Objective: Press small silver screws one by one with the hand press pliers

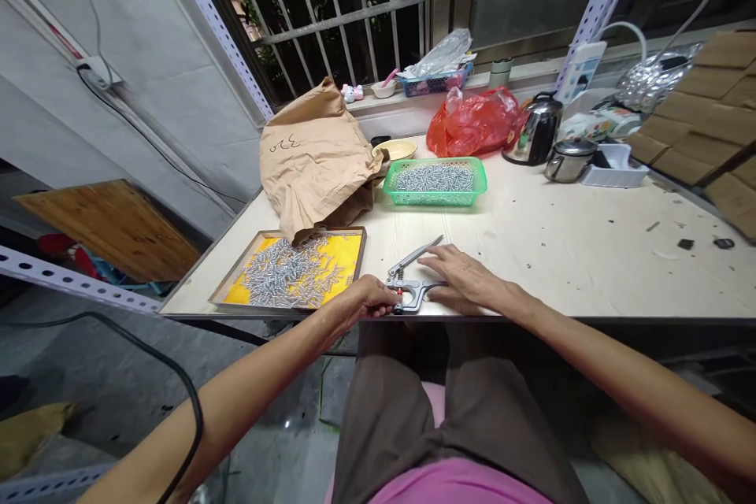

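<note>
Near the table's front edge lies a pair of grey metal hand-press pliers, with a spring and one long handle raised. My right hand is at the handle end, its fingers curled over the grip. At the jaw end, by a small red part, the fingers of my left hand are pinched together; what they hold is too small to make out. To the left, a shallow tray with a yellow bottom bears a heap of small silvery metal pieces. Similar pieces fill a green plastic basket behind the pliers.
A crumpled brown paper bag stands behind the tray. Farther back are a yellow dish, a red plastic bag, a kettle and a metal pot. Cardboard leans at the right. Small scraps lie on the table.
</note>
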Demonstrator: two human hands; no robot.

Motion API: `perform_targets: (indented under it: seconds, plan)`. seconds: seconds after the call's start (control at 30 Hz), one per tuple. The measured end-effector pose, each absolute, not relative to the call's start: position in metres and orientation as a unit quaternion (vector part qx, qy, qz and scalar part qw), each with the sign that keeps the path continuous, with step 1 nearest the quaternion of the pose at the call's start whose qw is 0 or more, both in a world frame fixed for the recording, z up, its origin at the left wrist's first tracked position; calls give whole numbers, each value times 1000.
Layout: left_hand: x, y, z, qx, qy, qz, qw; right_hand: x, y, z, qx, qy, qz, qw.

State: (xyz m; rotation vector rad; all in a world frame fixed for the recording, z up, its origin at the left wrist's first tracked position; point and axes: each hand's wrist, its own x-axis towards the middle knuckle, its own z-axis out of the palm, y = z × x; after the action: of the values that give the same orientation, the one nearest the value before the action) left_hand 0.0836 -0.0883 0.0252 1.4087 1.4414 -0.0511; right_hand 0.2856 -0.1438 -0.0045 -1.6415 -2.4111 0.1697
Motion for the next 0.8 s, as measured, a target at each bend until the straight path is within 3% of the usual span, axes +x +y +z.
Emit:
perform_targets:
  seconds: [0.2, 0.53, 0.63, 0.8]
  plan:
    - [84, -84, 22, 541, 623, -68, 561, 293, -98, 11, -542, -832, 116, -41]
    - [77, -88, 16, 561, 609, -41, 558, 284, -107, 19, -550, -829, 87, -43]
    - [72, -95, 13, 645, 609, 1, 461, 283, -111, 17, -562, -823, 80, -41]
    - [80, -104, 7, 865, 458, 117, 166, 281, -117, 14, -567, -819, 72, -36]
